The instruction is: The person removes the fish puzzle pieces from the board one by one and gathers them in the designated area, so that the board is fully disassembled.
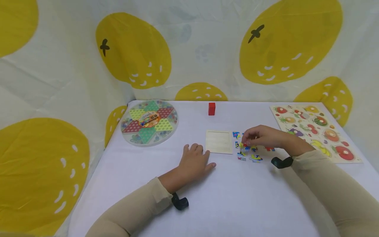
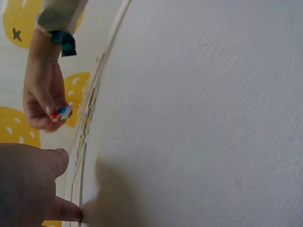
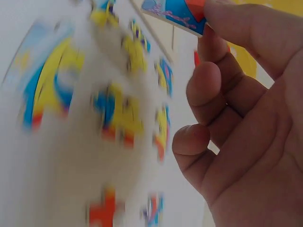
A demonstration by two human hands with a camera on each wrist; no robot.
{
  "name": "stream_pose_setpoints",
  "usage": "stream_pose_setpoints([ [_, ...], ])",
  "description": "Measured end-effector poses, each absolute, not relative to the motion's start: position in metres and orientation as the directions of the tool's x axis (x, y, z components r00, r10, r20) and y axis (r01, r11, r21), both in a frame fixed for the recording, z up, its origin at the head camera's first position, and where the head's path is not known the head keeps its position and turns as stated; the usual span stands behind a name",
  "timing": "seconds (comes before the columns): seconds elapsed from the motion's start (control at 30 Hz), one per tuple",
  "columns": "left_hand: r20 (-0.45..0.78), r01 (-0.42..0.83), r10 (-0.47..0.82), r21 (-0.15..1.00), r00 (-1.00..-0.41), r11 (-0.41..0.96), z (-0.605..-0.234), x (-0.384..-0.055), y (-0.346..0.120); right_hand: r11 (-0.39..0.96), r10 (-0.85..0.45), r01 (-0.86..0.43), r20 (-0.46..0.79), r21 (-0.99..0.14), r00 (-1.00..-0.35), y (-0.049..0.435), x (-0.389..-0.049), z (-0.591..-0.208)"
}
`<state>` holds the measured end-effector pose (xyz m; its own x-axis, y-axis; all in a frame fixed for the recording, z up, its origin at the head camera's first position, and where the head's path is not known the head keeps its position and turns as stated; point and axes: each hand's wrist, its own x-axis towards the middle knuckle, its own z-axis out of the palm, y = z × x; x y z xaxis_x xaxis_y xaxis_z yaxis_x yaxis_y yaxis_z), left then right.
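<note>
My right hand (image 1: pixel 266 136) pinches a puzzle piece (image 3: pixel 176 13) between thumb and index finger. The piece is blue with red and pink marks, held above the table. Below that hand lie several loose puzzle pieces (image 1: pixel 256 158), mostly yellow, blue and red, spread out on the white cloth; in the right wrist view they look blurred. A square wooden puzzle tray (image 1: pixel 219 143) with a bare inside sits left of the pieces. My left hand (image 1: pixel 195 163) lies palm down with fingers spread, its fingertips right at the tray's lower left corner.
A round star-patterned board game (image 1: pixel 149 122) lies at the back left. One red block (image 1: pixel 211 109) stands at the back middle. On the right is a wooden fruit puzzle board (image 1: pixel 316 131), partly behind the right forearm. Fruit-printed curtains enclose the table's back and sides.
</note>
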<state>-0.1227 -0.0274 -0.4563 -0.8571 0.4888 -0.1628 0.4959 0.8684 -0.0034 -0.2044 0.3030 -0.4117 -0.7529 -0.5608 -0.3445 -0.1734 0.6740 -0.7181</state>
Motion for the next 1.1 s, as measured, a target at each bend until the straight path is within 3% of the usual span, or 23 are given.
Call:
stream_pose_setpoints([
  [0.2, -0.166, 0.493, 0.487, 0.004, -0.858, 0.87, -0.457, -0.123, -0.028, 0.706, -0.531, -0.111, -0.419, -0.7, -0.736, 0.341, -0.193, -0.407],
  [0.47, -0.163, 0.494, 0.488, 0.002, -0.857, 0.869, -0.459, -0.123, -0.028, 0.756, -0.506, -0.122, -0.456, -0.643, -0.732, 0.373, -0.181, -0.413],
  [0.83, -0.158, 0.495, 0.49, 0.003, -0.858, 0.869, -0.458, -0.122, -0.028, 0.762, -0.482, -0.083, -0.477, -0.642, -0.735, 0.383, -0.177, -0.419],
  [1.1, -0.162, 0.501, 0.495, 0.004, -0.853, 0.865, -0.457, -0.123, -0.028, 0.792, -0.444, -0.113, -0.438, -0.6, -0.781, 0.385, -0.176, -0.432],
])
